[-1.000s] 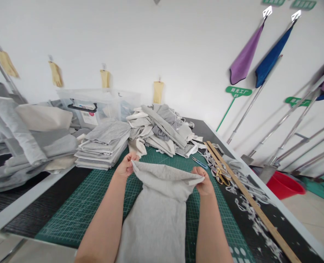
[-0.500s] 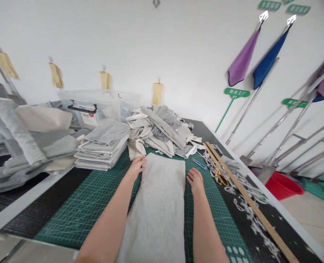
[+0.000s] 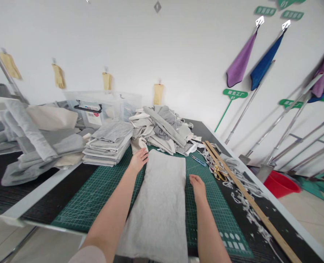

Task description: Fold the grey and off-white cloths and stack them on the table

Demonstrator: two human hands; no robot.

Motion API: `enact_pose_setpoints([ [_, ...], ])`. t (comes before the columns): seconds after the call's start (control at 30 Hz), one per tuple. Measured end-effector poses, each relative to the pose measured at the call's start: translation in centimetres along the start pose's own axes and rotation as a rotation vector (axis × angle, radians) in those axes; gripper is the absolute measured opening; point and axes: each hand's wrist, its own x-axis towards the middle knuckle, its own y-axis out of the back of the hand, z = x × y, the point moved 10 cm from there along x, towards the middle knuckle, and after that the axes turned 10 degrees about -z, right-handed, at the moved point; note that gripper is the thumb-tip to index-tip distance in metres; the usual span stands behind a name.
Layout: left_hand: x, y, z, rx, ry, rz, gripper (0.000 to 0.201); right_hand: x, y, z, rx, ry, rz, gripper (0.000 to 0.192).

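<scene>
Grey cloth [image 3: 162, 197] now lies flat and spread lengthwise down the middle of the green cutting mat [image 3: 96, 190], running from the centre of the frame to the bottom edge; a second ago its far end was lifted and pinched at both corners, so the piece has been laid down and the holding is over. The left hand [image 3: 140, 159] rests open at the cloth's far left corner, fingers spread and pressing on the fabric edge, its grip apart and clamped on nothing. The right hand [image 3: 197, 182] lies flat on the mat just beside the cloth's right edge, fingers loose and apart, holding nothing. Judging by that, the smoothing looks nearly finished and the piece sits squared on the mat. Beyond it, in the upper centre, a loose heap of cloth pieces [image 3: 162, 128] touches the mat's far edge, and a neat stack of folded cloth [image 3: 110, 144] stands to its left. Scissors [image 3: 219, 173] and a long wooden ruler [image 3: 246, 197] lie on the counter [image 3: 277, 219] at right.
</scene>
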Motion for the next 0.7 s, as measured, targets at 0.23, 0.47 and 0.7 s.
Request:
enact_pose_setpoints([
  [0.23, 0.6, -0.7, 1.9, 0.026, 0.013, -0.018, 0.028, -3.7, -1.1, -2.5, -0.312, 0.123, -0.085, 0.018],
  [0.47, 0.1, 0.5, 4.1, 0.093, -0.099, 0.105, 0.036, -7.0, -4.3, -4.0, -0.929, 0.133, -0.13, 0.04],
  [0.7, -5.0, 1.7, 3.1, 0.148, -0.147, 0.136, 0.049, -8.1, -4.0, -3.1, -0.985, 0.088, -0.102, 0.048],
])
